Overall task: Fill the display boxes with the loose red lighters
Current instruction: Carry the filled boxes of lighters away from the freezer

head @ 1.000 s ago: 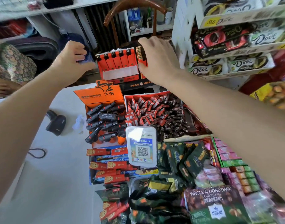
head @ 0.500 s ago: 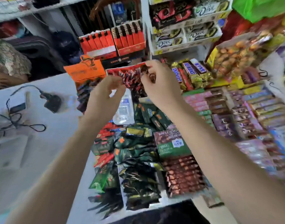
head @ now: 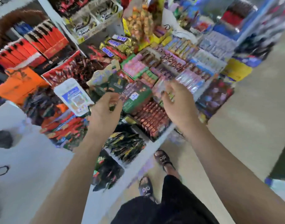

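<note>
Two display boxes stand at the back left of the counter, both packed with upright red lighters with black tops: the left box (head: 17,54) and the right box (head: 48,39). My left hand (head: 106,110) hovers over the dark green snack packets, well in front of the boxes. Its fingers are loosely curled and I see nothing in them. Over the chocolate bars to the right floats my right hand (head: 177,104), fingers relaxed and spread, holding nothing. The view is blurred by motion and I see no loose lighter.
An orange box (head: 20,83) and a white QR code stand (head: 72,96) sit in front of the lighter boxes. Candy and chocolate trays (head: 151,118) cover the counter's right part. White countertop (head: 25,167) lies left, with a black scanner (head: 2,139). My sandalled feet (head: 162,159) stand on the floor below.
Both hands have drawn back from the lighter boxes toward me and now hover over the sweets. The view has swung right and down, showing the floor and my feet.
</note>
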Available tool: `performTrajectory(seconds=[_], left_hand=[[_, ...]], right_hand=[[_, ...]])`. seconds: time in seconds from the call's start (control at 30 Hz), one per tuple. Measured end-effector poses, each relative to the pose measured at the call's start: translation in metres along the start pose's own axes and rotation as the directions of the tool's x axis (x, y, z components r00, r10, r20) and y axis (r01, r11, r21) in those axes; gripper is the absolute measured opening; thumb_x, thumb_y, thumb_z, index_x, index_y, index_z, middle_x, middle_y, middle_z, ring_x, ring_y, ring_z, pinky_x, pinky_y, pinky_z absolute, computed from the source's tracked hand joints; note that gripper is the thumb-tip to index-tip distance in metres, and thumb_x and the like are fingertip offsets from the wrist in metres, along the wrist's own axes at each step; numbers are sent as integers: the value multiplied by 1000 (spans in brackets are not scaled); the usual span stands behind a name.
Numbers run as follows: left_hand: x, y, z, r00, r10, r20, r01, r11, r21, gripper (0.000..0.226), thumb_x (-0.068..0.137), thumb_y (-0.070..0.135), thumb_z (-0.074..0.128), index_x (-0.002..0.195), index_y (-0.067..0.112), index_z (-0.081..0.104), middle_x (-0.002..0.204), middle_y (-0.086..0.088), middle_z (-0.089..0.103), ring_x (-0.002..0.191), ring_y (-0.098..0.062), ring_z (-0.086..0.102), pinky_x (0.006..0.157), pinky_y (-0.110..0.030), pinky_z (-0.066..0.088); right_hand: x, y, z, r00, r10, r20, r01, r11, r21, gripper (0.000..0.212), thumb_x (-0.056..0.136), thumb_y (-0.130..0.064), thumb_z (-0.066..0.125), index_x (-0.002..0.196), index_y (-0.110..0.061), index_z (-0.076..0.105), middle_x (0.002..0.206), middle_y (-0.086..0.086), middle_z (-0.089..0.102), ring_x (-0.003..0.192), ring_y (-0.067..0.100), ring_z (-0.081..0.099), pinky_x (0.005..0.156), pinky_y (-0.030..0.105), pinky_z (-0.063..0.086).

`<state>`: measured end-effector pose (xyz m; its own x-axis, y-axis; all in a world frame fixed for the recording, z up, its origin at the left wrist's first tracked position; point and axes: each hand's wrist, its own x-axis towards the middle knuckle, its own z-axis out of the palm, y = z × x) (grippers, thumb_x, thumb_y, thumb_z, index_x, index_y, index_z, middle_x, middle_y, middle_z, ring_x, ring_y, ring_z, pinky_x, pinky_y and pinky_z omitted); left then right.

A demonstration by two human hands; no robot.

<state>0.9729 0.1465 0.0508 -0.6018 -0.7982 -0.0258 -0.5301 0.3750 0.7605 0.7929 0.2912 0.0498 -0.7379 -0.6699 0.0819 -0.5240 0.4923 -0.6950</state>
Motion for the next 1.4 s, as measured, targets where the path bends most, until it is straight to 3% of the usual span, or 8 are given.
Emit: performTrajectory(seconds=[0.1, 0.3, 0.53, 0.7, 0.97, 1.03, 1.13, 1.4], left_hand=[[-25, 15, 34, 987, 83, 135, -88, 996, 33, 28, 102, 21, 61, 128, 13, 62, 119, 2, 67, 106, -12, 63, 95, -29, 50], [-77, 34, 106, 924, 173, 341, -222, 969, 111, 28, 100, 18, 62, 127, 13, 65, 120, -2, 69, 106, -21, 65, 87, -30, 48], [-130, 32, 189, 800, -59, 597, -74, 978, 196, 30, 103, 26, 59, 132, 21, 62, 127, 9, 65, 118, -13, 59, 95, -27, 42], [-141, 36, 232, 738, -277, 615, 134, 954, 269, 50, 86, 50, 62, 131, 27, 61, 125, 3, 69, 115, -21, 65, 101, -50, 52], [-138, 86, 296, 746, -339, 574, 176, 930, 322, 13, 99, 23, 57, 110, 29, 62, 101, 5, 69, 96, -16, 63, 79, -27, 45], [-125, 98, 311, 743, -348, 571, 204, 931, 302, 13, 98, 25, 58, 104, 36, 59, 99, 10, 68, 101, -17, 64, 84, -31, 48], [-102, 115, 333, 740, -346, 577, 198, 931, 305, 23, 98, 30, 58, 121, 31, 61, 117, 7, 67, 113, -19, 62, 100, -38, 48], [17, 183, 435, 735, -229, 639, 78, 964, 255, 27, 102, 31, 57, 128, 25, 59, 121, 9, 62, 115, -14, 60, 98, -34, 45]], right_hand=[[-50, 45, -18, 983, 173, -59, -173, 985, 6, 35, 99, -20, 60, 133, -11, 62, 122, 9, 66, 109, 24, 62, 90, 30, 45], [-158, 126, -48, 870, 483, -98, -481, 876, 45, 36, 99, -17, 59, 135, -14, 61, 131, 10, 64, 120, 29, 59, 99, 33, 39], [-261, 206, -75, 699, 715, -31, -712, 699, 72, 47, 104, -33, 50, 149, -22, 48, 145, 0, 57, 132, 21, 51, 105, 29, 35], [-284, 253, -102, 629, 777, 13, -770, 620, 151, 51, 105, -37, 49, 153, -23, 43, 153, -5, 50, 140, 16, 45, 110, 25, 31], [-226, 325, -168, 676, 736, -27, -726, 672, 147, 47, 105, -33, 50, 150, -20, 46, 146, 0, 55, 134, 17, 49, 105, 25, 33], [-194, 338, -185, 698, 715, -50, -702, 696, 149, 47, 105, -32, 50, 150, -19, 47, 145, 2, 55, 133, 19, 50, 102, 24, 33], [-142, 359, -211, 719, 691, -77, -678, 721, 140, 47, 105, -31, 50, 150, -20, 47, 143, 3, 56, 132, 20, 50, 103, 28, 35], [-41, 421, -250, 687, 721, -91, -710, 693, 126, 47, 105, -30, 50, 150, -20, 46, 144, 3, 55, 132, 20, 51, 107, 33, 39]])
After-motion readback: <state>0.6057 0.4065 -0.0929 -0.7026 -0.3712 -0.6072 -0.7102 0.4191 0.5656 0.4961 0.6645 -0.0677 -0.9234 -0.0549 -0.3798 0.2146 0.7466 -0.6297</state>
